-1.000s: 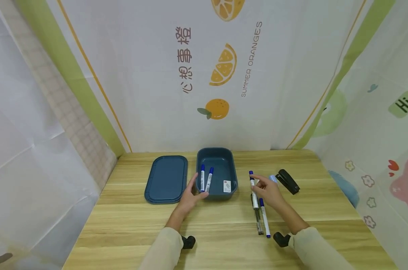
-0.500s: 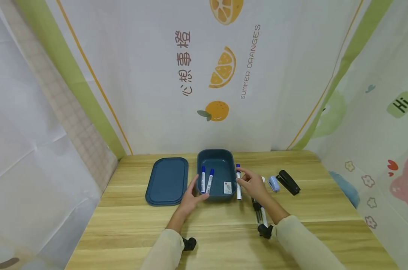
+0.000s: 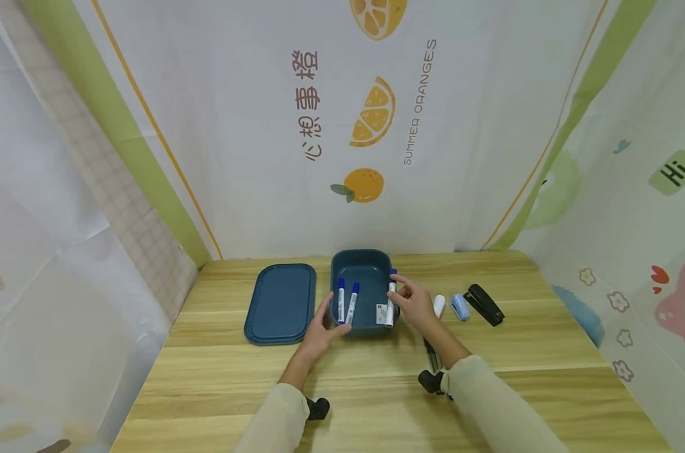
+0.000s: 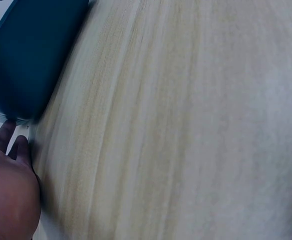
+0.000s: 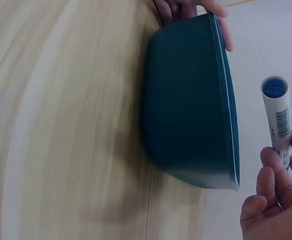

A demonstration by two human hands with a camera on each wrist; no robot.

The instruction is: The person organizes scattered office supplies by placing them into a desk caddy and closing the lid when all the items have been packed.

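A blue-capped white whiteboard marker (image 3: 391, 302) is pinched in my right hand (image 3: 418, 305). It is above the right side of a dark blue plastic box (image 3: 361, 251); the right wrist view shows the marker (image 5: 279, 115) apart from the rim. My left hand (image 3: 318, 333) holds the box's near left corner, a digit (image 5: 226, 35) over the rim and others outside. Inside lie two blue-capped markers, one at the left (image 3: 341, 302) and another beside it (image 3: 352, 303), plus a small white printed packet (image 3: 380, 313) at the near right.
A flat blue lid (image 3: 281, 304) lies left of the box. To the right lie a white rounded object (image 3: 439, 306), a small light-blue item (image 3: 459, 306) and a black stapler (image 3: 484, 305). Black pens (image 3: 433, 358) are partly hidden under my right forearm.
My right hand has lifted the marker from the pens on the right and carried it left to above the box. The left hand has stayed at the corner.
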